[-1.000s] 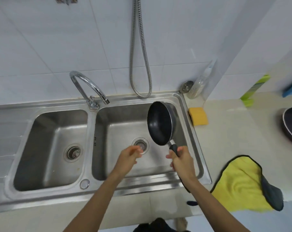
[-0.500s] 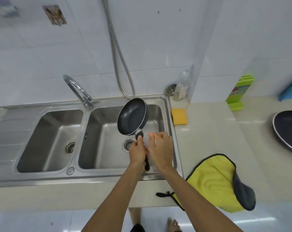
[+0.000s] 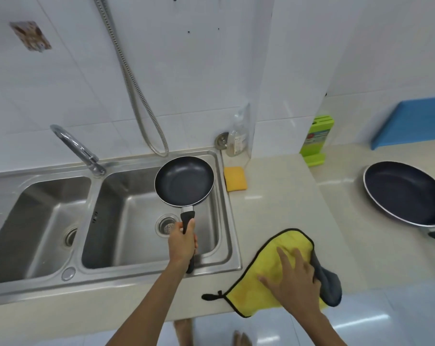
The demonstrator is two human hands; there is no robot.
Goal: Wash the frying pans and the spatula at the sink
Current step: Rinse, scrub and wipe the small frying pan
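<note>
My left hand [image 3: 182, 242] grips the black handle of a small black frying pan [image 3: 184, 180], held level above the right basin of the steel double sink [image 3: 226, 213]. My right hand [image 3: 292, 275] lies spread, fingers apart, flat on a yellow and grey cloth [image 3: 258, 293] on the counter right of the sink. A larger black frying pan [image 3: 406, 193] rests on the counter at the far right. No spatula is visible.
A curved tap [image 3: 74, 146] stands behind the sink divider and a metal hose [image 3: 134, 96] hangs on the tiled wall. A yellow sponge [image 3: 235, 178], a clear bottle [image 3: 237, 136], a green knife block [image 3: 316, 138] and a blue board [image 3: 411, 121] line the back of the counter.
The small pan passed from my right hand to my left hand. My right hand moved right and down onto the yellow cloth. The view shifted right.
</note>
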